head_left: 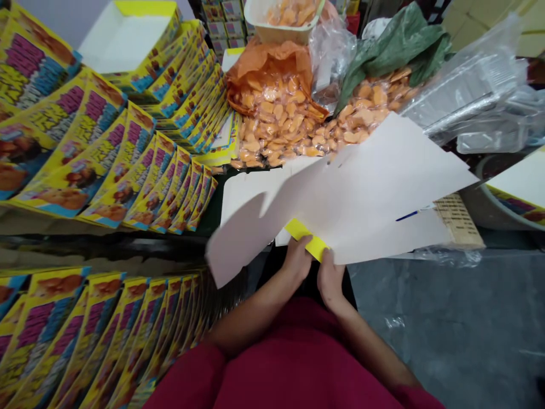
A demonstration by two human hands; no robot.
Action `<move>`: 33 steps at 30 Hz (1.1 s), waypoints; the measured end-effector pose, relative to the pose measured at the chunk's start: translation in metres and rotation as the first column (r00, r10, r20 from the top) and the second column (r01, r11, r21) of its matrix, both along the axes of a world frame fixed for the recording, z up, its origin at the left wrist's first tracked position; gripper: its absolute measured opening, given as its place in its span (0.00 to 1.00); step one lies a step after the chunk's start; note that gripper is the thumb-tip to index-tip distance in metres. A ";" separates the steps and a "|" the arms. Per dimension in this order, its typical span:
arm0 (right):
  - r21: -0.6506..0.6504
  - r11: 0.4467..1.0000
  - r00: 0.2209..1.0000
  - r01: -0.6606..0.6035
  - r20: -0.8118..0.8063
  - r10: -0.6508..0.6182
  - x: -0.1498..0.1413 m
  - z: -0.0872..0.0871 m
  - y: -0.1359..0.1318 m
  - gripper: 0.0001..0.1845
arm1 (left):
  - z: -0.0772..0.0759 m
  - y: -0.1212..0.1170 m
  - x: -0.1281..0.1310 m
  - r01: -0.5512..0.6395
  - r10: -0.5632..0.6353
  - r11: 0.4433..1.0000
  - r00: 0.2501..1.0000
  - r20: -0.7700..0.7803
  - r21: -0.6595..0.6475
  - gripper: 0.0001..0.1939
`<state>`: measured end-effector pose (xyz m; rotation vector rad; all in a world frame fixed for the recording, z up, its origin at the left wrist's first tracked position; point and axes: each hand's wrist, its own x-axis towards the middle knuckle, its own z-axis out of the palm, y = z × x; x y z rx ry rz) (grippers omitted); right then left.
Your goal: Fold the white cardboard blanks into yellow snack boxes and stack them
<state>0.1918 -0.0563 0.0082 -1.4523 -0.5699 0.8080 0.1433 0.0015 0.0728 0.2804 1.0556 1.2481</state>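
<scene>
A flat cardboard box blank (353, 193), white inside face up, hangs in front of me with a yellow flap (307, 238) folded over at its near edge. My left hand (297, 262) grips the blank at that flap, fingers curled on it. Beside it, my right hand (330, 277) pinches the same edge, thumb on the yellow flap. Both hands are close together above my red-clothed lap.
Rows of yellow printed flat boxes (140, 182) fan out at the left and lower left (85, 335). Piles of orange snack packets (276, 125) lie behind the blank, beside clear plastic bags (481, 96), a green bag (395, 40) and a folded-up box (128, 40).
</scene>
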 end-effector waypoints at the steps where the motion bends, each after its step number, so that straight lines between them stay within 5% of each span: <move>1: 0.001 1.000 1.000 -0.002 -0.030 0.002 -0.001 0.001 0.001 0.27 | -0.002 -0.006 0.003 0.042 -0.042 0.999 0.999 0.024 0.016 0.19; 7: 0.054 0.986 0.982 -0.159 -0.093 0.164 0.012 0.022 0.000 0.29 | -0.029 -0.009 -0.001 0.093 -0.094 0.996 0.995 -0.031 -0.015 0.20; 10: 0.105 0.990 0.991 -0.095 -0.086 0.104 0.027 0.027 -0.002 0.30 | -0.036 0.001 -0.008 0.095 -0.098 0.995 0.992 -0.081 -0.038 0.20; 16: -0.009 0.971 0.951 -0.238 0.203 0.235 0.031 0.018 -0.021 0.26 | -0.044 0.010 -0.009 0.044 -0.055 0.998 0.971 -0.233 -0.050 0.14; 21: -0.015 0.974 0.929 -0.227 0.297 0.221 0.029 0.020 -0.023 0.27 | -0.047 0.012 -0.008 0.081 -0.089 0.996 0.963 -0.256 -0.042 0.14; 27: -0.016 0.991 0.991 -0.134 0.017 0.134 0.026 0.030 -0.008 0.34 | -0.043 0.021 -0.014 0.146 -0.158 0.987 0.966 -0.207 -0.070 0.15; 33: 0.226 0.974 0.968 0.025 -0.248 0.033 0.060 0.071 0.018 0.36 | -0.034 0.063 -0.055 0.253 -0.249 0.967 0.949 -0.195 -0.001 0.25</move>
